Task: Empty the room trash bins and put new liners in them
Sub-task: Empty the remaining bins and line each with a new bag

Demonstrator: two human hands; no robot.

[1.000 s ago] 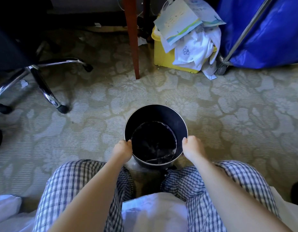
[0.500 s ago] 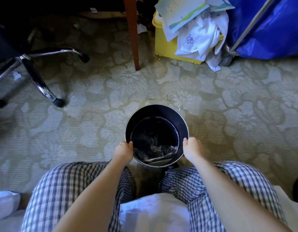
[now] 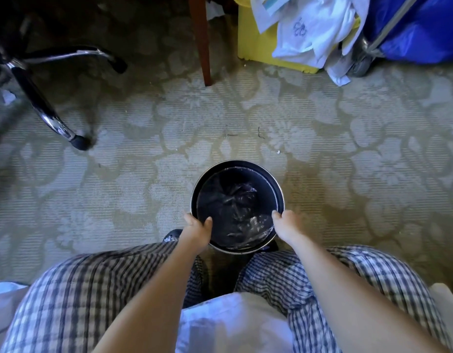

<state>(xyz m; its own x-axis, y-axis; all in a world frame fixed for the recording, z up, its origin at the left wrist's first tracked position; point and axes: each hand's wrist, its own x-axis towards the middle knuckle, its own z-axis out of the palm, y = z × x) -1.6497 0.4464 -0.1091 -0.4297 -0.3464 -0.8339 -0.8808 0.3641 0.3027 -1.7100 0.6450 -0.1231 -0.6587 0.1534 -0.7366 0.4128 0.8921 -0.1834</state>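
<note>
Left hand [image 3: 196, 227] and right hand [image 3: 288, 225], each in a grip on the bin [image 3: 279, 197], over floral carpet [image 3: 347, 174].

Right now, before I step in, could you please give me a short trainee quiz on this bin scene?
1. True or false: the left hand and the right hand both grip the rim of the round dark metal bin.
2. What lies inside the bin? A) a crumpled shiny plastic liner B) white towels C) paper cups
3. Fill in: white cloths hang over the ___ plastic box.
Key: 1 true; 2 A; 3 yellow.
</note>
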